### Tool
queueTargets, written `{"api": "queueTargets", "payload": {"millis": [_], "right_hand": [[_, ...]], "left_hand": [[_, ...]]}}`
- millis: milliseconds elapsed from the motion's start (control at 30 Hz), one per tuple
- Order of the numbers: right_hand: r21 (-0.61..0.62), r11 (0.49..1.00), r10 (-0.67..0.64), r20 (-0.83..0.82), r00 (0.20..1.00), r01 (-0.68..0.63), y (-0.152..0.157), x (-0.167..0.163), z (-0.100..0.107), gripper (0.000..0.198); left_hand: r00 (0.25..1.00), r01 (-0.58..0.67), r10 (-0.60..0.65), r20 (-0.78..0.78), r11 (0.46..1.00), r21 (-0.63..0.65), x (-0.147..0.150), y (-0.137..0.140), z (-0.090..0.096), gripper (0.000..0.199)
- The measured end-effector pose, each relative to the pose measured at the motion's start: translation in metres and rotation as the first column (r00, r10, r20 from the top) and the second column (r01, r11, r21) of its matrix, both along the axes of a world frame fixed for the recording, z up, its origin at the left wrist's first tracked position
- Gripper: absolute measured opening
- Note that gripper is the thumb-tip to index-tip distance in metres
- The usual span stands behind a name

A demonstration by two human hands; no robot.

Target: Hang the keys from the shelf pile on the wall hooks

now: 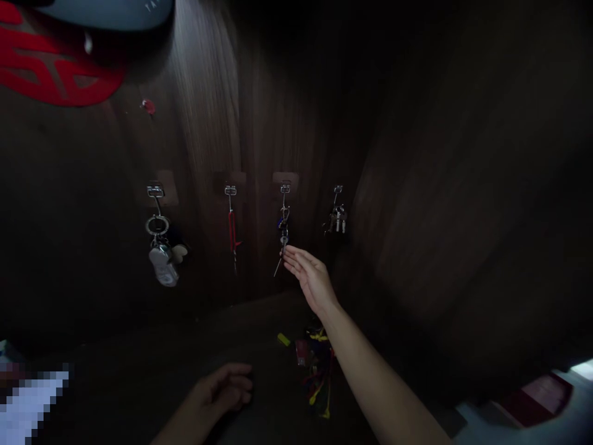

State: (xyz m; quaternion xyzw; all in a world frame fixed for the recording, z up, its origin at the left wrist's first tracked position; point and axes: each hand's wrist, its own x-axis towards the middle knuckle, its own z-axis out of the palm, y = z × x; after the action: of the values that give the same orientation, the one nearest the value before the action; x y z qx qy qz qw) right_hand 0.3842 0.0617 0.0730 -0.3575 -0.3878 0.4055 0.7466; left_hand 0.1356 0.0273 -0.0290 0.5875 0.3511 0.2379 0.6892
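Key bunch of silver and blue metal, hanging free

Hangs from a small silver metal hook on the dark wooden wall. Could slip off if nudged upward, dropping towards the tangled red-and-yellow cords below. Right hand: fingers nearly straight, close together, at the lowest key; pinched or merely touching, impossible to tell. Left hand: fingers loosely half-curled, nothing visibly held.

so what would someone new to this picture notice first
Probably the bright red flat shape at the upper left, which stands out against the dark wood. Next, the pale right hand near the center, its fingertips at the keys hanging from the third hook from the left. Below it, a jumble of red and yellow bits lies on the dark surface.
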Motion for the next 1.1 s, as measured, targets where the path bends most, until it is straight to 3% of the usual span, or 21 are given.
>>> {"api": "queueTargets", "payload": {"millis": [400,767,933,1100], "right_hand": [[-0.089,0.995,0.053,0.099,0.994,-0.045,-0.022,0.004,-0.017,0.027],[-0.300,0.954,0.062,0.279,0.958,0.026,-0.034,0.036,-0.060,0.032],[-0.368,0.929,0.168,0.499,0.850,0.033,-0.040,0.055,-0.063,0.027],[-0.467,0.884,0.342,0.690,0.638,0.030,-0.045,0.065,-0.067,0.015]], "left_hand": [[0.998,0.018,-0.018,-0.052,1.000,-0.003,0.000,0.000,0.008,0.045],[0.996,0.019,-0.021,-0.089,1.000,-0.017,0.001,0.000,0.012,0.050],[0.993,0.023,-0.022,-0.117,1.000,0.006,0.001,-0.001,0.012,0.049],[0.993,0.006,-0.003,-0.114,0.999,0.032,0.003,-0.001,0.010,0.046]]}}
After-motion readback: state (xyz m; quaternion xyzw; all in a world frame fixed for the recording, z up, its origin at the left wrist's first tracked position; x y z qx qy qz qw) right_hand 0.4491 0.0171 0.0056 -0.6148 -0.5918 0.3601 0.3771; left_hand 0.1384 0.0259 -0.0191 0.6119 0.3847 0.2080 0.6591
